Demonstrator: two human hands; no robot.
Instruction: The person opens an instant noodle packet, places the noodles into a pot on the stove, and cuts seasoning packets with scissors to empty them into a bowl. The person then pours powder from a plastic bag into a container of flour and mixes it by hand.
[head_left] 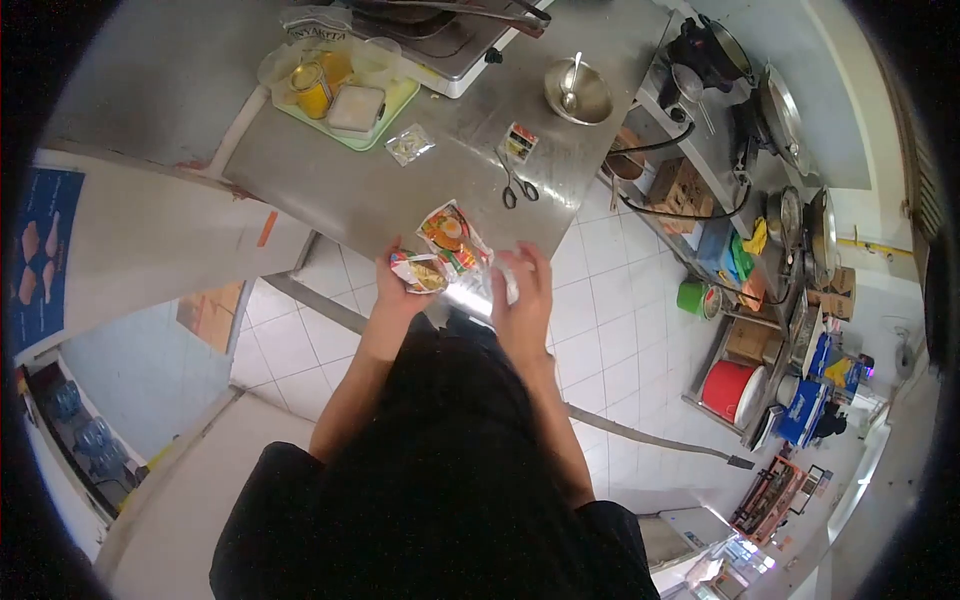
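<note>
At the near edge of the metal counter, my left hand [398, 290] is closed on a crumpled printed food wrapper [418, 272]. Touching it is a larger red and white instant noodle packet [455, 238] with food pictured on it; whether the two are one torn packet I cannot tell. My right hand [525, 300], slightly blurred, has its fingers curled round something pale and see-through, like clear plastic [508, 282]. Beyond the packet lie black-handled scissors [518, 185], a small dark printed sachet [519, 143] and a clear sachet [410, 145].
On the counter [330, 190] stand a green tray [385, 125] with a yellow can [311, 90], a stove [455, 75] and a metal bowl [592, 98] with a spoon. Shelves with pans [785, 120] line the right. A red container [728, 388] sits lower down.
</note>
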